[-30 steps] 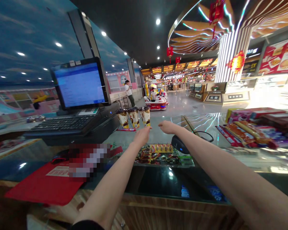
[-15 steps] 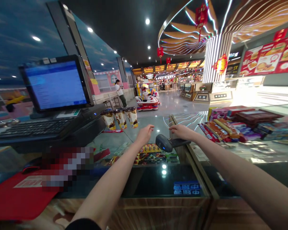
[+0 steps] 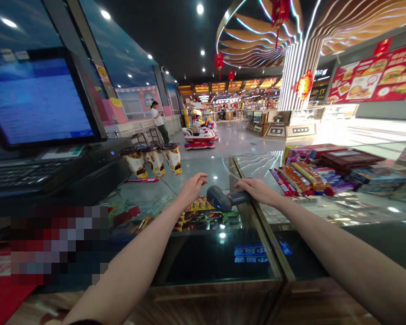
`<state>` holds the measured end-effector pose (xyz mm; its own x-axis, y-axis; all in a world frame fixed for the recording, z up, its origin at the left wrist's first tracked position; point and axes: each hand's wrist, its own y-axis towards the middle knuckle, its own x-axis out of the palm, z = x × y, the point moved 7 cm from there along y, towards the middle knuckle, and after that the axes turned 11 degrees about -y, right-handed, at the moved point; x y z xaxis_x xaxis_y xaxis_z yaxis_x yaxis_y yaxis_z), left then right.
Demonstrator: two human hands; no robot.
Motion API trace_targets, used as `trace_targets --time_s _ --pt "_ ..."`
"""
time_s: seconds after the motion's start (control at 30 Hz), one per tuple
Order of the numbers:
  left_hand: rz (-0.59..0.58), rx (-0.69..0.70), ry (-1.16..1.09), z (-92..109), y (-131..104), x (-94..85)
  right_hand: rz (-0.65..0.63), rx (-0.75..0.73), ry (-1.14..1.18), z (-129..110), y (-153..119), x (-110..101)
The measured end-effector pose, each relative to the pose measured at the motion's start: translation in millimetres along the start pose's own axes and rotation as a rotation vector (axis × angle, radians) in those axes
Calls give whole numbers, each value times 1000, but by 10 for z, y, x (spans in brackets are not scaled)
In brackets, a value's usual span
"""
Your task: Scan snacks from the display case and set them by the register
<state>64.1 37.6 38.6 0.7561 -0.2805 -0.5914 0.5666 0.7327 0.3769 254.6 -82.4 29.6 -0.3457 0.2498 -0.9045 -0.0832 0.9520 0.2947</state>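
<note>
My right hand (image 3: 255,189) is closed over the handle end of a dark grey barcode scanner (image 3: 219,199), which lies on the glass counter (image 3: 203,250) with a small blue light on its head. The thumb is hidden. To the left of the scanner head, my left hand (image 3: 192,187) hovers over the glass, its fingers loosely bent and slightly apart, with nothing visible in them. Beyond it stand three lidded cups (image 3: 154,160) with brown and yellow print. Several wrapped snack bars (image 3: 299,178) lie to the right of my right hand.
At left are a monitor (image 3: 40,99), a keyboard (image 3: 16,178) and a red mat (image 3: 6,298), partly blurred out. Boxed goods (image 3: 350,160) are stacked at right. A wooden seam (image 3: 260,225) divides the counter. A person (image 3: 159,122) stands farther back beside a ride-on toy car (image 3: 199,135).
The view has turned slightly right. My right hand has come down onto the scanner's handle, covering its end. The scanner keeps its place on the counter; my left hand stays empty.
</note>
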Motion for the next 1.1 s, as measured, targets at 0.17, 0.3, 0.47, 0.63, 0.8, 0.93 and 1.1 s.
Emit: trace_targets --time_s 0.17,0.3,0.47,0.63,0.8,0.93,1.1 --pt "-28 -9 11 -58 -15 1 -37 -35 -31 -159 -78 20" --pt "-41 -11 17 -43 -40 1 -59 -33 -46 -304 -172 17" --pt "-38 -5 9 12 -70 -5 -53 3 -94 -436 -327 -5" --pt "-40 9 -4 10 -82 7 -45 92 -66 -529 -548 -61" --pt "-46 9 -17 -1 -90 15 -61 158 -36 -637 -760 -70" --pt "-46 6 -11 22 -96 11 -78 179 -21 -726 -884 -62" --pt "-50 -13 2 19 -96 11 -62 154 -31 -747 -874 -66"
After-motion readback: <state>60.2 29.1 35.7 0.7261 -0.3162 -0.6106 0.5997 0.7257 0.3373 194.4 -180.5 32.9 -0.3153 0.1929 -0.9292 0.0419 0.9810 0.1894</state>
